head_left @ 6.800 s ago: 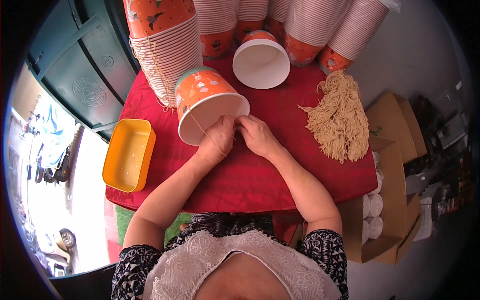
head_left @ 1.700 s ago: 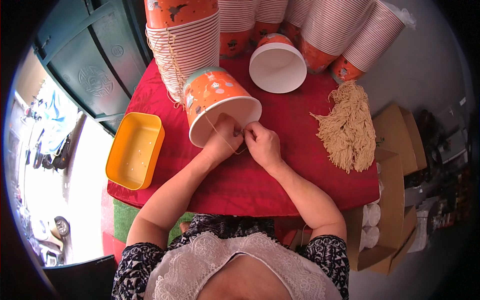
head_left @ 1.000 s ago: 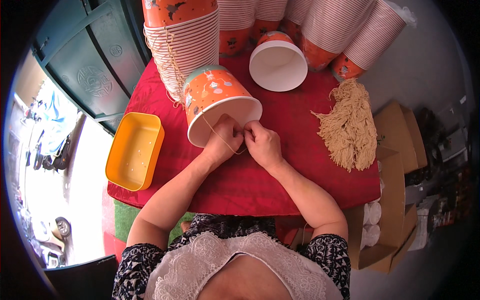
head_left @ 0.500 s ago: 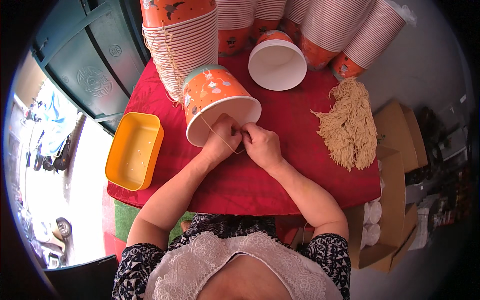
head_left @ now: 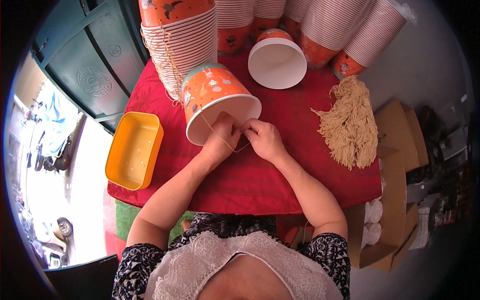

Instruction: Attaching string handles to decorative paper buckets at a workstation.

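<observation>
An orange paper bucket (head_left: 215,102) is laid on its side on the red worktop (head_left: 300,170), its long axis running far-left to near-right, the white open mouth turned toward the person. Both hands are met just at the near rim. A thin beige string (head_left: 225,141) is pinched by the left hand (head_left: 223,136) and by the right hand (head_left: 263,138), fingers pressed together; the left is slightly nearer the rim. A bundle of strings (head_left: 352,122) lies well apart, to the right.
</observation>
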A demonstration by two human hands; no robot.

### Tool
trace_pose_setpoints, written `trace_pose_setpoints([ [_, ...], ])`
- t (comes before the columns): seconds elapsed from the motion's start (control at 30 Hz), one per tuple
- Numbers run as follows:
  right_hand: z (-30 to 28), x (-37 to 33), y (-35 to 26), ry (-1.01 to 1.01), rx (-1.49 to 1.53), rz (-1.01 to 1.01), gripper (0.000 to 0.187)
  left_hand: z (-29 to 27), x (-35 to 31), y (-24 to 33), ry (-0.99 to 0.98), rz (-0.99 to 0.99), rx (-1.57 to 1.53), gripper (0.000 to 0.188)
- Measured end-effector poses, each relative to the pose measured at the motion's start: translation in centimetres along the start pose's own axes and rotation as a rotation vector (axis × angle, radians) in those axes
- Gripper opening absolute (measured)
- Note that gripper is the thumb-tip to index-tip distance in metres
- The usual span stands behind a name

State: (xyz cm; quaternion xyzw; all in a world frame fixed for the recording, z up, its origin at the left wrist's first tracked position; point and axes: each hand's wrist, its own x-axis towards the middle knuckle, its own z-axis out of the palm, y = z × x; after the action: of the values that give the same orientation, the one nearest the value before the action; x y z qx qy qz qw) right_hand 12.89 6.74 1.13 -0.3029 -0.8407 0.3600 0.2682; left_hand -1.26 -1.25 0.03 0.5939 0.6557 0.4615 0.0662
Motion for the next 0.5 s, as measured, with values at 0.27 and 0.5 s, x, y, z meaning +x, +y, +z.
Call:
trace_pose_setpoints([
  [0.27, -0.25, 0.07, -0.2, -0.015, 0.015, 0.044, 0.013, -0.18, -0.14, 0.2, -0.053, -0.048, -0.052, 0.007],
  [0.5, -0.06, 0.14, -0.05, 0.005, 0.102, 0.064, 0.015, -0.4, -0.39, 0.12, -0.096, 0.003, -0.034, 0.012],
])
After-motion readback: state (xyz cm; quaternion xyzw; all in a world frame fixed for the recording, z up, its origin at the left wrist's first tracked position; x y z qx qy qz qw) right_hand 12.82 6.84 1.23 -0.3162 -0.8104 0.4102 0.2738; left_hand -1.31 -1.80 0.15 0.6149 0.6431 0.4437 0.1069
